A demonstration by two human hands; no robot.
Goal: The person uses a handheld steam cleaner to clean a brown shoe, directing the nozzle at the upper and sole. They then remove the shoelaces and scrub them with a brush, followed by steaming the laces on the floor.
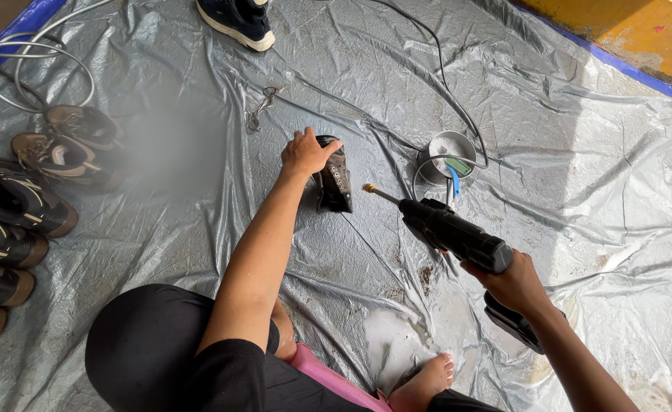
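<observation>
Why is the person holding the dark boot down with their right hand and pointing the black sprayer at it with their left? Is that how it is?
Not quite: the hands are swapped. In the head view, the left hand steadies the dark boot on the grey tarp, and the right hand holds the black sprayer, its brass nozzle pointing at the boot.

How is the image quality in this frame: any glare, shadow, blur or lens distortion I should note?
Head view: even daylight, sharp overall; pale sheen on the creased grey tarp, brightest at right; a smeared blurred patch left of centre, beside the row of boots; soft shadow under the left hand on the dark shoe; right hand holding the black spray gun stays crisp; slight wide-angle stretch at the edges.
</observation>
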